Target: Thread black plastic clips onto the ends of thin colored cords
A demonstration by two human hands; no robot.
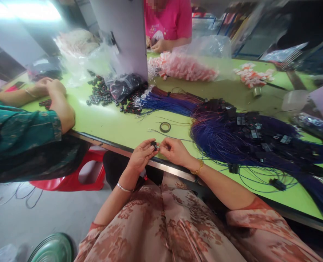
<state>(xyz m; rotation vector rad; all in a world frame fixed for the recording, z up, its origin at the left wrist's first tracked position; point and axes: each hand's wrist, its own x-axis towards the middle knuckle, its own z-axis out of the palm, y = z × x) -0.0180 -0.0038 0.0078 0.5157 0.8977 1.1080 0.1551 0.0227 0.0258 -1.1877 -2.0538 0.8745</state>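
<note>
At the near edge of the green table, my left hand (141,155) pinches a small black connector housing (154,145). My right hand (176,151) is closed right beside it, fingertips pinched on a thin wire (158,147) whose end meets the connector. Whether that end sits inside the housing I cannot tell. Past my hands lies a roll of dark tape (165,127), with a few loose wire ends (153,130) to its left. A large bundle of blue wires (213,134) spreads to the right, with black connectors (255,133) on it.
Loose black connectors (99,91) and a plastic bag (124,87) lie at the back left, by a grey upright panel (123,32). Pink-white pieces (188,67) are heaped across the table. One co-worker's hands (50,87) are at left; another person in pink (174,22) sits opposite. A red stool (68,180) stands at left.
</note>
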